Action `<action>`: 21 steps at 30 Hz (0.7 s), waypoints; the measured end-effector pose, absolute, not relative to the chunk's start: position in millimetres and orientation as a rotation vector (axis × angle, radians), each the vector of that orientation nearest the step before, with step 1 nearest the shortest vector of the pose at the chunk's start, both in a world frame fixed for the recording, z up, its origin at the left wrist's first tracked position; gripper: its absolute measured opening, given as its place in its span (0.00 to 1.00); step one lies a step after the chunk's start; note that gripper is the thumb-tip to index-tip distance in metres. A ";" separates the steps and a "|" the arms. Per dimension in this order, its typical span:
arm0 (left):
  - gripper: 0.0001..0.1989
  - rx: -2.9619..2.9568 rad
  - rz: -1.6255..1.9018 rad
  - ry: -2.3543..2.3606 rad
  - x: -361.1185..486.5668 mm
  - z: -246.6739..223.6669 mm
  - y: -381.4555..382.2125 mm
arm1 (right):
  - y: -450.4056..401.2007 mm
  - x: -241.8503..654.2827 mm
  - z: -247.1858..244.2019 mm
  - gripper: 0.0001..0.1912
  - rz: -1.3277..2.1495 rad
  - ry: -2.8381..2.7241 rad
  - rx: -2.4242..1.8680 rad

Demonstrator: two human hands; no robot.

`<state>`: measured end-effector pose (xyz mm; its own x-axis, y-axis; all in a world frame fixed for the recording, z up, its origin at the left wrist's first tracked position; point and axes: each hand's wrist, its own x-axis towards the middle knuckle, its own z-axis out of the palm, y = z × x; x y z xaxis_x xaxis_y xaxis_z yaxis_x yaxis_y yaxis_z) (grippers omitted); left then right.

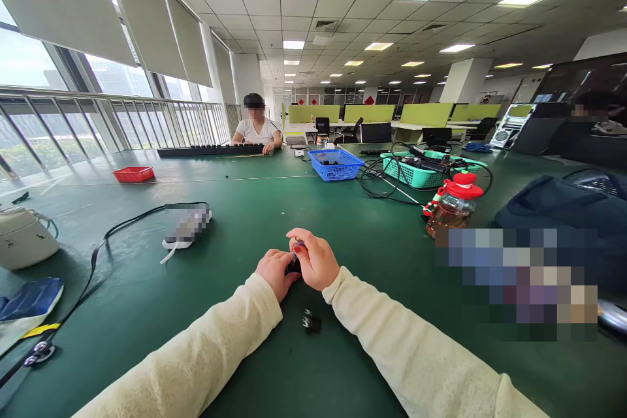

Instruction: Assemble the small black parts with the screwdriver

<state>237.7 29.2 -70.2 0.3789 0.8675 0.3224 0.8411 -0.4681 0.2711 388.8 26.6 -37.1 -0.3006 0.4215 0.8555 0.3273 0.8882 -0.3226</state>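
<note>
My left hand [275, 272] rests low over the green tabletop with its fingers closed around a small black part [294, 265]. Most of that part is hidden behind the fingers. Close against it, my right hand [316, 262] is closed in a pinch, thumb and index finger together at the top of the part. A tiny brass-coloured piece shows at those fingertips, too small to name. Nearer to me, between my forearms, a second small black part [311, 322] with shiny metal bits lies on the table [235, 366].
A blue basket [337, 172] with black pieces, a teal basket [416, 174] with cables, and a red-lidded bottle [453, 206] stand beyond my hands. A red tray [134, 174] and a strapped device [189, 228] lie left. A person [257, 127] sits across the table.
</note>
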 end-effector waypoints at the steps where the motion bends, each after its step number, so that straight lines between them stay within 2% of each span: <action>1: 0.09 2.562 0.656 1.590 237.8 -70.1 29.1 | 26.2 388.8 -36.8 0.14 0.095 -1.912 -0.548; 9: 0.07 2.572 0.645 1.589 238.9 -69.0 29.5 | 25.2 387.4 -34.5 0.14 0.054 -1.944 -0.533; 15: 0.10 2.542 0.625 1.617 238.8 -68.1 28.3 | 25.3 389.5 -36.0 0.14 0.050 -1.927 -0.519; 21: 0.11 2.519 0.620 1.628 236.7 -69.9 30.9 | 26.8 387.7 -34.2 0.13 0.191 -1.911 -0.593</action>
